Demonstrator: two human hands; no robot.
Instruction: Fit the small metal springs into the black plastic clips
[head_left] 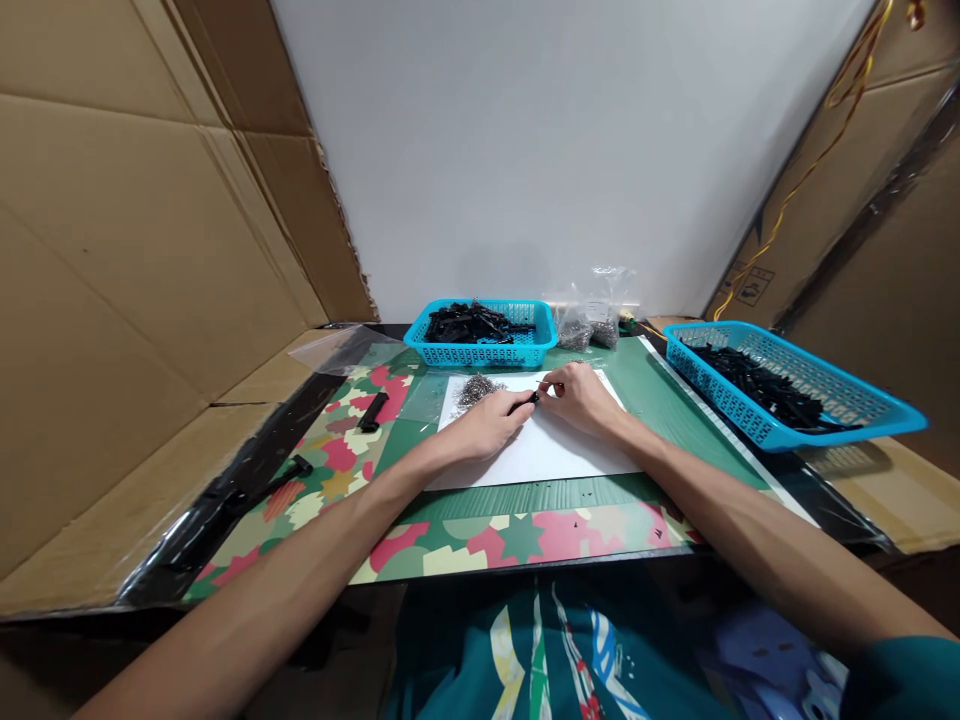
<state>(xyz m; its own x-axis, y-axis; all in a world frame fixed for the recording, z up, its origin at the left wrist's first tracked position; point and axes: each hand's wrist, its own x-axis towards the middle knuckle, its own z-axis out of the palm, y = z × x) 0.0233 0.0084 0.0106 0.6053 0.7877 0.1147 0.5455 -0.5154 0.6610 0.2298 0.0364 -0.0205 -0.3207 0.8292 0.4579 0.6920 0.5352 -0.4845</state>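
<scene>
Above a white sheet (551, 450), my left hand (486, 424) is closed around a small black plastic part (527, 401), mostly hidden by the fingers. My right hand (579, 398) meets it from the right, thumb and fingertips pinched at the part's end. A thin, shiny metal piece (544, 382) shows at the right fingertips, too small to name exactly. Just behind my left hand lies a heap of small silvery metal pieces (478, 390) on the sheet.
At the back stands a blue basket (480, 355) of black parts; another blue basket (750, 425) is at right. Clear bags (600, 325) of metal pieces sit between them. Black parts (373, 412) lie at left on the patterned mat (450, 545). Cardboard walls (150, 200) flank the table.
</scene>
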